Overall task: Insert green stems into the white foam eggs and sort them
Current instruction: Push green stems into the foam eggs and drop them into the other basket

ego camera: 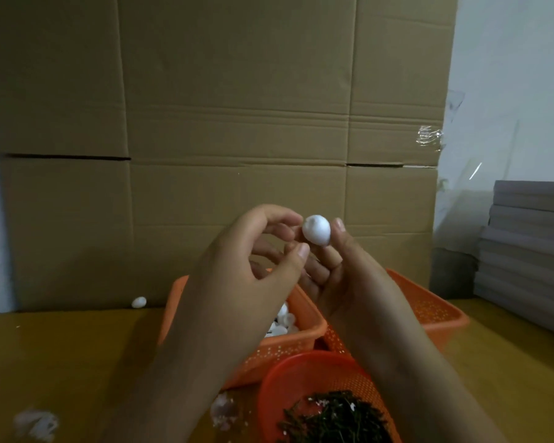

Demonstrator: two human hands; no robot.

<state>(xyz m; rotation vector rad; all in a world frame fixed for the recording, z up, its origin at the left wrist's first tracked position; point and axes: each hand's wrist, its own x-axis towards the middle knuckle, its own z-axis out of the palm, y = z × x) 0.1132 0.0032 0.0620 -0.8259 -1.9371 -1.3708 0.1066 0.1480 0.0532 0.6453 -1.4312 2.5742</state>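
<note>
Holding up a small white foam egg (316,229) at centre frame, the right hand (343,276) pinches it between thumb and fingertips. The left hand (253,266) hovers touching-close, fingers curled; whether it pinches a stem, I can't tell. No stem shows in the egg yet. More eggs fill the orange perforated basket (304,314) below; dark green stems (333,417) heap at the bottom. Yellow-brown tabletop (77,362), brown cardboard wall (221,107) behind.
</note>
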